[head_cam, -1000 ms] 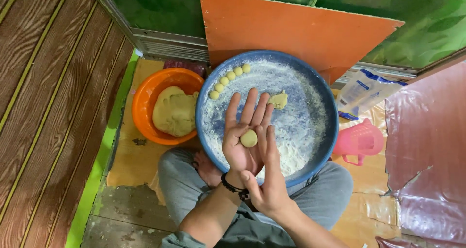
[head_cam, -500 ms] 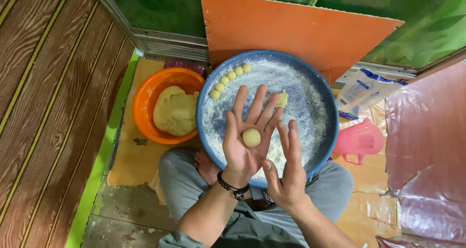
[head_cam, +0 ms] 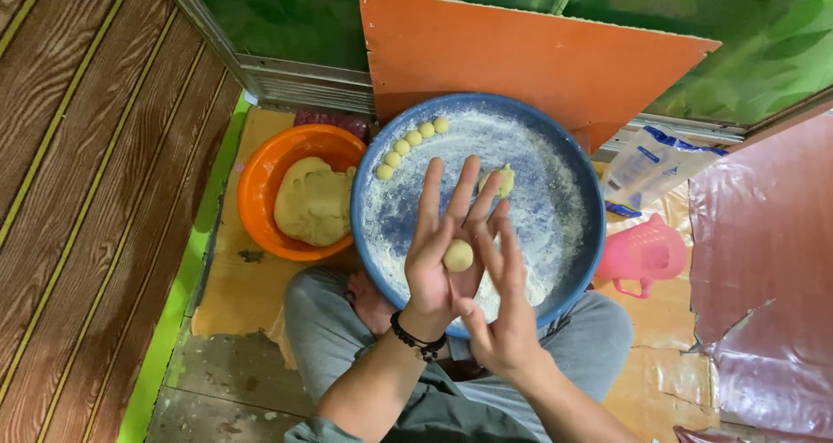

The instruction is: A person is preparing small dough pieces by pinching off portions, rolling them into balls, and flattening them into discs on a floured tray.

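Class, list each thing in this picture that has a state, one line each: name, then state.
left hand: open, palm up, dough ball on it
right hand: open, fingers against the ball
dough ball: rolled round
blue tray: floured, row of small balls along the far rim
orange bowl: holds a big lump of dough
pink jug: lying on its side
flour bag: lying down

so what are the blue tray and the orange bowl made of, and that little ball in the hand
Blue tray: looks like plastic or enamelled metal, smooth rim, dusted with white flour. Orange bowl: likely plastic, glossy, uniform colour. Little ball on the left hand: soft pale-yellow dough, matte, matching the lump in the bowl.
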